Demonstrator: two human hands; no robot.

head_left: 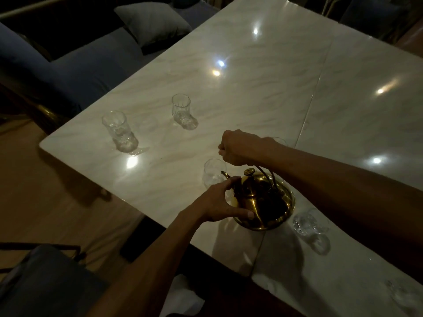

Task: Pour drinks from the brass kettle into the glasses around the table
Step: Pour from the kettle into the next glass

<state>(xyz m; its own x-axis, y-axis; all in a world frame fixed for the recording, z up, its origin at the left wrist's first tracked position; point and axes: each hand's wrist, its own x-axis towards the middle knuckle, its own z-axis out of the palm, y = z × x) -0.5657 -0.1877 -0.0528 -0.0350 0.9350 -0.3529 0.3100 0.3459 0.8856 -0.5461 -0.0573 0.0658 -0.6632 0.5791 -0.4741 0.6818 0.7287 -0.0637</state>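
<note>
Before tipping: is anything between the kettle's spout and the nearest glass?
Nothing visible. The brass kettle has its spout right beside the nearest glass, with no object between. The left hand holds the kettle's body beside the spout, not across it.

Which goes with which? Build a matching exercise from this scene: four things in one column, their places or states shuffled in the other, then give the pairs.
Things:
1. right hand
2. left hand
3. brass kettle
4. cushion

Places or states:
A. lies on the blue sofa
B. grips the kettle from above
C. spout beside a glass
D. holds the kettle's side

Pairs: 1-B, 2-D, 3-C, 4-A
</note>
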